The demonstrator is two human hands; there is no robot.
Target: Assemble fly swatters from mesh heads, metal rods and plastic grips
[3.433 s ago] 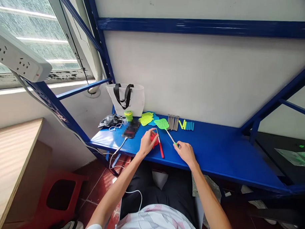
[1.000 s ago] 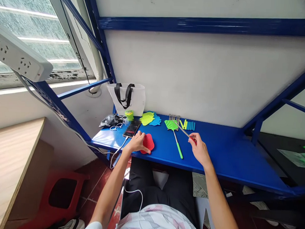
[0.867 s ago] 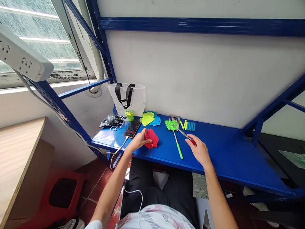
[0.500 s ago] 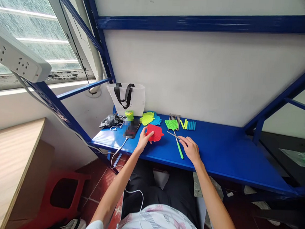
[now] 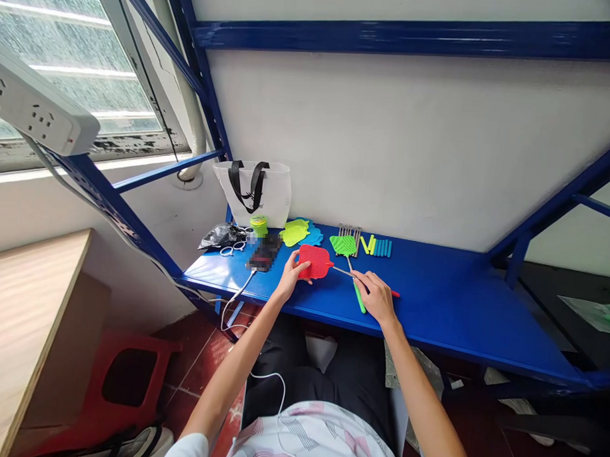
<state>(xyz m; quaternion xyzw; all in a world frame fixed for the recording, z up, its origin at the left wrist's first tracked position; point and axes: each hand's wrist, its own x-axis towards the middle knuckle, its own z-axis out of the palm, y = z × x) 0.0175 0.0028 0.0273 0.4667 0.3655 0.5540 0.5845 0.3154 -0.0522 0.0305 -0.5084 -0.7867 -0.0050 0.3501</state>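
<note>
My left hand is closed on a red fly swatter head, thumb on its mesh face. A thin metal swatter rod with a red grip is pinched in my right hand. The rod's tip meets the neck of the red head; whether it sits inside I cannot tell. Beneath the rod, a green fly swatter with its handle attached lies on the blue table. Loose yellow and blue swatter heads lie behind my left hand.
At the back lie several metal rods, yellow grips and blue grips. To the left are a blurred phone on a white cable, scissors, a green tub, a black plastic bag and a white tote bag.
The red head has moved slightly right and the rod's tip has come up against its neck. My right hand has shifted a little left, and the red grip now shows beyond it.
</note>
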